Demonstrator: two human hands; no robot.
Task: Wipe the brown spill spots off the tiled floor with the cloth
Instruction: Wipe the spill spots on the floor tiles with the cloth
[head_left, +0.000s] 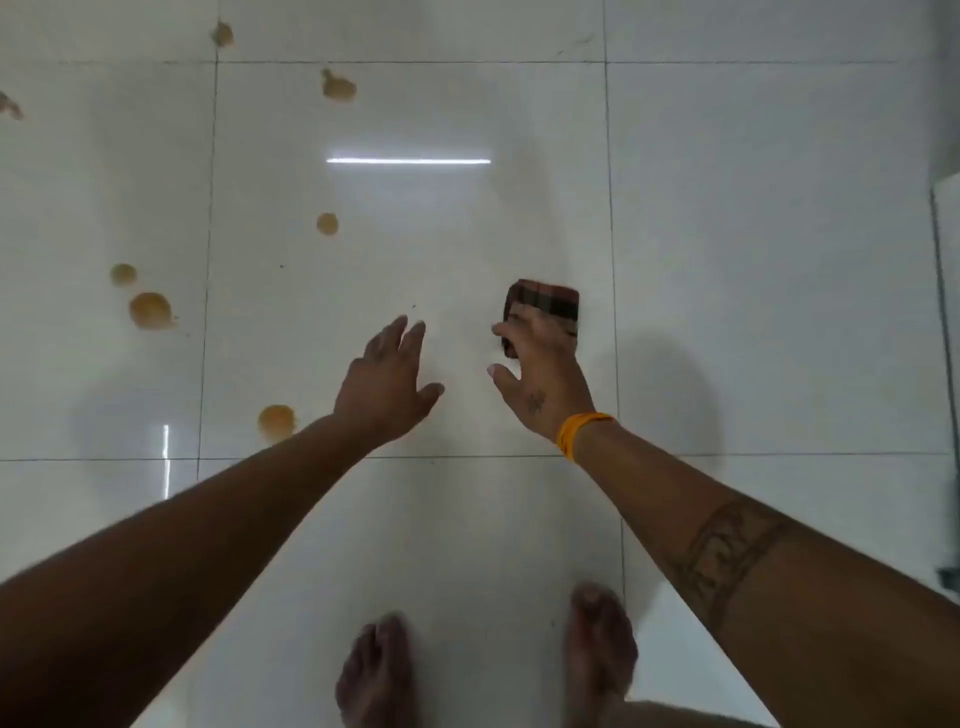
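My right hand (540, 374) holds cloth (545, 304), folded, checked, low over floor (467, 519). Left hand (387, 387) open, empty. Spots (150, 310) well apart to left. Cloth looks soft, light; better I grip over top, press flat.

Glossy white tiled floor (727, 208) reflects a strip light (408, 161).

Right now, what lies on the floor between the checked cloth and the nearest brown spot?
In the head view, the open left hand hangs between the cloth, held by the right hand, and the nearest brown spot; otherwise only bare white tile.
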